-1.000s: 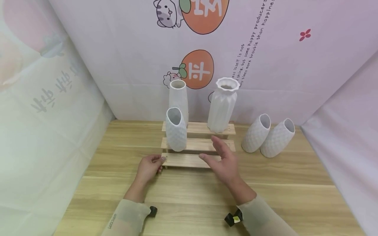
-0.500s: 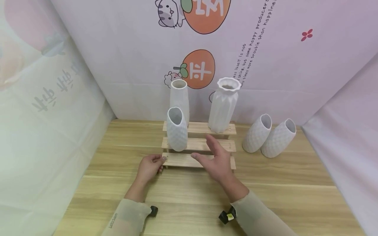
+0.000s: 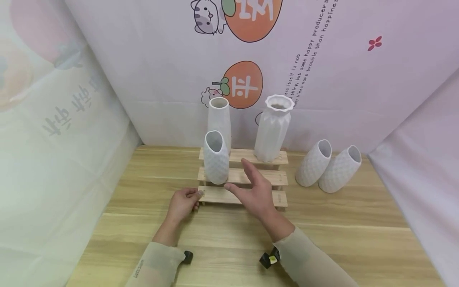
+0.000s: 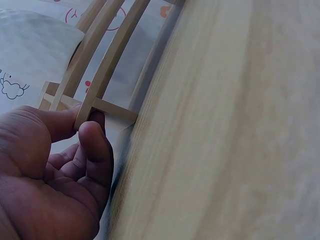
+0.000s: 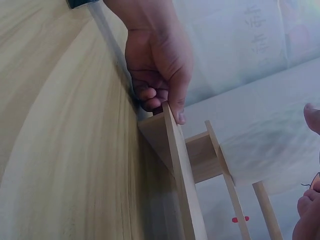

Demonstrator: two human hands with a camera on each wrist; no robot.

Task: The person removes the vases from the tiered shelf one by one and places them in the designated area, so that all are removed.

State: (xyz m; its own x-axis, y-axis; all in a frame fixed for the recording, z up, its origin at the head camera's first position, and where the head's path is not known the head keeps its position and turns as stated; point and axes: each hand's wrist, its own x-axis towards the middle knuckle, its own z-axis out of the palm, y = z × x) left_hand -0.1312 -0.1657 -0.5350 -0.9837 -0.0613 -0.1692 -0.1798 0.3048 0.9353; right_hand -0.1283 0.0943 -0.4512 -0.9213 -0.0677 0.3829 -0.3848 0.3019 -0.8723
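Note:
A three-tier wooden plant stand [image 3: 217, 195] stands on the table. My left hand [image 3: 182, 204] pinches the left end of its lowest slat between thumb and fingers; the left wrist view shows the thumb and index finger at the slat [image 4: 104, 75]. On the middle tier, at the left, is a white vase with a diamond-textured wall and slanted mouth [image 3: 216, 167]. My right hand [image 3: 255, 196] is just right of this vase, over the lower tiers, thumb and fingers spread with nothing between them. In the right wrist view only parts of its fingers [image 5: 311, 212] show, at the right edge.
The top tier holds a tall smooth white vase [image 3: 220, 117] at left and a fluted vase with a ruffled rim [image 3: 272, 133] at right. Two textured vases [image 3: 312, 165] stand side by side on the table [image 3: 229, 247], right of the stand. A printed cloth [image 3: 168, 71] hangs behind.
My right hand has moved left across the stand, closer to the textured vase, staying spread. The left hand keeps its hold on the slat, and the vases stay where they were.

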